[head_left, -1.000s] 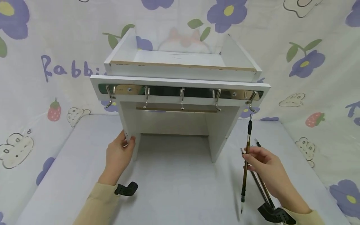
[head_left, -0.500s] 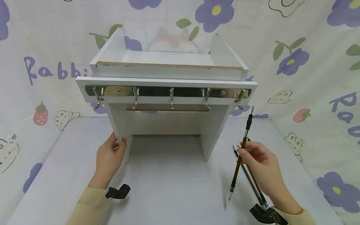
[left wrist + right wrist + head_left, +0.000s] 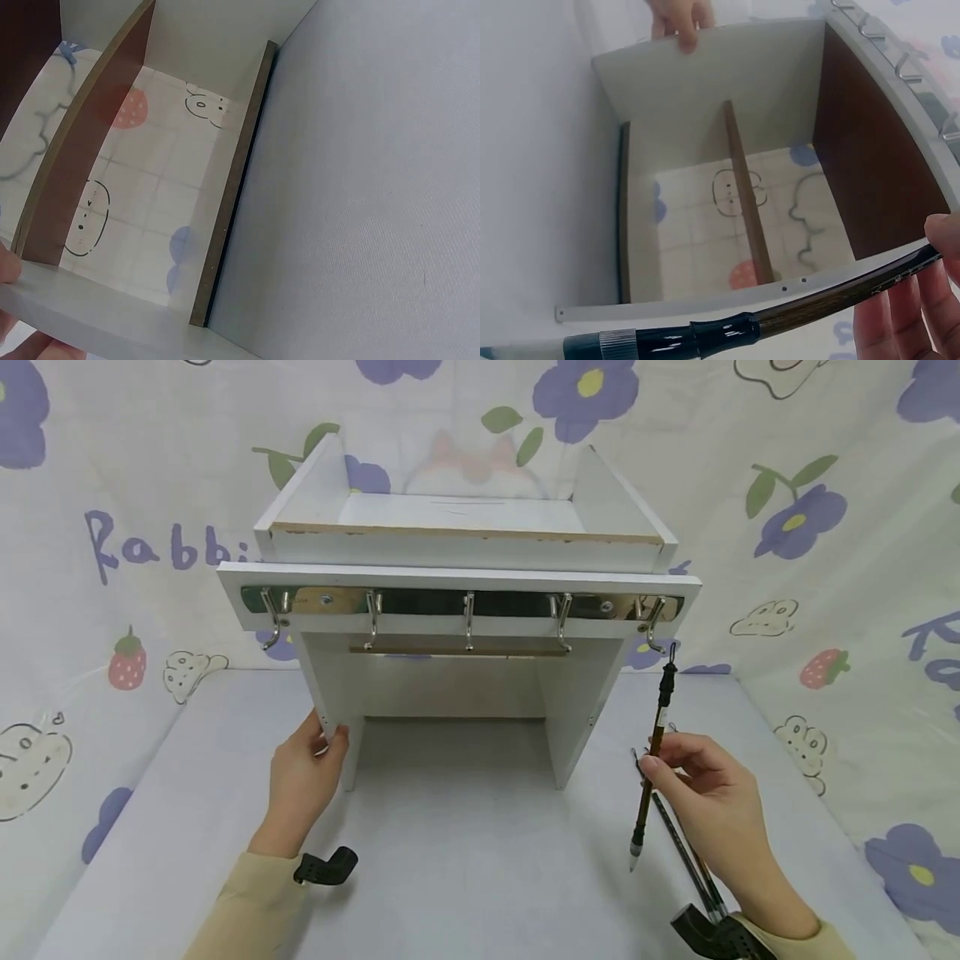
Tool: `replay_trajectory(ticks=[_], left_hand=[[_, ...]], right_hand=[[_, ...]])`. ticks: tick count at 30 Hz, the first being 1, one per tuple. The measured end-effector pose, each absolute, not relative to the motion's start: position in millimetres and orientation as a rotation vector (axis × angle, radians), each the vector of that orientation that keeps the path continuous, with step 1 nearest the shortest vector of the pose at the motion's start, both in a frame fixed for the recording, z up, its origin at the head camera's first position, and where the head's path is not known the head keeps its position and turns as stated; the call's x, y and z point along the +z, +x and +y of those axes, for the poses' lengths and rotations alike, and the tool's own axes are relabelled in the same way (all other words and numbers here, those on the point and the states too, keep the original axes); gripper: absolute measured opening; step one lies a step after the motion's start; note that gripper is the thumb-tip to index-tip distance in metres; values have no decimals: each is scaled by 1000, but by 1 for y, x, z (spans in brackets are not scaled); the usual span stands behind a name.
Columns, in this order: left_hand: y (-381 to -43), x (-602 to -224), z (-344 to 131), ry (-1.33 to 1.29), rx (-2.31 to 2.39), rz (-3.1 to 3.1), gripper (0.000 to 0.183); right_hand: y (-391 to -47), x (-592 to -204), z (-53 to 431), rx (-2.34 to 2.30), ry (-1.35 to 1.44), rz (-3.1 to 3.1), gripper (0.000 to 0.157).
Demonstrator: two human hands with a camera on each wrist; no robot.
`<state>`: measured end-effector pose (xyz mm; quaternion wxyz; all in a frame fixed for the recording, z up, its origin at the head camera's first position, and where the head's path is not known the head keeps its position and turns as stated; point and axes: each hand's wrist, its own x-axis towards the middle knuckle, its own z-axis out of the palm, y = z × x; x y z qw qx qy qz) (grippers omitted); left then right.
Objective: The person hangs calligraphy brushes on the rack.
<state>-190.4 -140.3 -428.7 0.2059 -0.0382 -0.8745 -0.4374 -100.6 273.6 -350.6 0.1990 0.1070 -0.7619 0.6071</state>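
Note:
A white shelf unit (image 3: 457, 580) stands on the table, with a shiny metal strip of several hooks along its front. My left hand (image 3: 300, 785) grips the lower front edge of its left side panel, the thumb on the inner face. At the right, my right hand (image 3: 712, 802) pinches a brown calligraphy brush (image 3: 642, 814) between thumb and fingers. The brush hangs bristles down, slightly tilted, its black top loop just below the rightmost hook (image 3: 655, 622); whether they touch I cannot tell. The right wrist view shows the brush's dark ferrule (image 3: 727, 335) and pale bristles.
More brushes (image 3: 678, 839) lie on the white table (image 3: 465, 877) beneath my right hand, partly hidden by it. A thin crossbar (image 3: 742, 176) spans the inside of the unit. Behind everything hangs a patterned cloth (image 3: 855, 602) with flowers and rabbits.
The brush swung to a stronger tilt half a second ago and is now more upright again, its loop near the rightmost hook. My left hand keeps its grip. The head view has shifted slightly.

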Motion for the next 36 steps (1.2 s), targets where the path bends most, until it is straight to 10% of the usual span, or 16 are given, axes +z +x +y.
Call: replay_trajectory(ticks=[36], left_hand=[[-191,-432,-141,-126,-1199,-2442,37]], right_hand=[[-101,-347,268,1514,199,-2244,27]])
